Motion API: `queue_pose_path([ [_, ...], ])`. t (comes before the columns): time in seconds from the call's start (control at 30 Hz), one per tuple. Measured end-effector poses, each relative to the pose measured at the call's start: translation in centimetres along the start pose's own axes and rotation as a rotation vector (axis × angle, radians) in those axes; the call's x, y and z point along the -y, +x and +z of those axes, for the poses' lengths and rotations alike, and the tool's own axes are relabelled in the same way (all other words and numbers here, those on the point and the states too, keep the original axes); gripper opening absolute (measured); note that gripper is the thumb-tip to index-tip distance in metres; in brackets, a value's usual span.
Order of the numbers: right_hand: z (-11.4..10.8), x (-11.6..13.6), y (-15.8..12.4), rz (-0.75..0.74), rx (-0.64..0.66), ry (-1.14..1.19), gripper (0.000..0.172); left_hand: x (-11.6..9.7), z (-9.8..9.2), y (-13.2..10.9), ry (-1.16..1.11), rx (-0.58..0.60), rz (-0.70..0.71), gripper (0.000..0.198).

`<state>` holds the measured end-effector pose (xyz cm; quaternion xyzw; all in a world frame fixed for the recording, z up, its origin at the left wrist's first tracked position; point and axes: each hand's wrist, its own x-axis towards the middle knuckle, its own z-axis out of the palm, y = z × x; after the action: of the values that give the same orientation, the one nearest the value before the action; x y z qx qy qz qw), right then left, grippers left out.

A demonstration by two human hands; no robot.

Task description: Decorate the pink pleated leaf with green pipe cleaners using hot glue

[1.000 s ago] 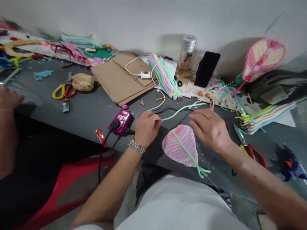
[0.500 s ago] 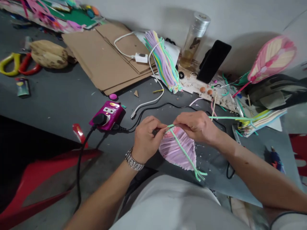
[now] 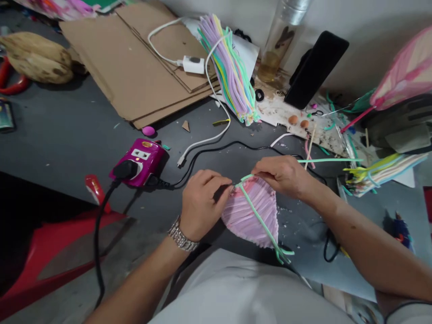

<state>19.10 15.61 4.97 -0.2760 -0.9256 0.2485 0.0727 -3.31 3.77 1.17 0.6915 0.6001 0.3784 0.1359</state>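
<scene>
A lilac and pink leaf-shaped piece of pipe cleaners (image 3: pixel 258 202) lies before me, with a mint-green stem (image 3: pixel 258 218) down its middle. My right hand (image 3: pixel 285 175) pinches a mint-green pipe cleaner (image 3: pixel 329 160) at the top of the leaf; its long end sticks out to the right behind the hand. On the leaf's upper left edge, the thumb and forefinger of my left hand (image 3: pixel 202 202) are brought together. A watch (image 3: pixel 182 235) is on the left wrist.
A purple power adapter (image 3: pixel 138 162) with black cables sits left. Behind are cardboard sheets (image 3: pixel 151 81), a pipe cleaner bundle (image 3: pixel 232 72), a glass bottle (image 3: pixel 276 49) and a phone (image 3: pixel 317 69). Another bundle (image 3: pixel 384 174) and a glue gun (image 3: pixel 402 230) lie right.
The view has shifted closer, so table items sit farther outward. My left hand has drawn slightly away from my right, and more of the leaf's top edge shows between them.
</scene>
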Motion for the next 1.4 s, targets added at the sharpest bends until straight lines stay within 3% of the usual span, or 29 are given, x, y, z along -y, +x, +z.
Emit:
queue_pose_path([
  [0.77,1.7,0.0,0.0,0.039,-0.022,0.019,0.015,0.1,1.6,-0.3,0.058,0.060,0.138,0.027],
  [1.4,0.8,0.7,0.9,0.106,0.137,-0.104,0.018,-0.2,1.8,-0.3,0.142,0.135,0.202,0.028],
])
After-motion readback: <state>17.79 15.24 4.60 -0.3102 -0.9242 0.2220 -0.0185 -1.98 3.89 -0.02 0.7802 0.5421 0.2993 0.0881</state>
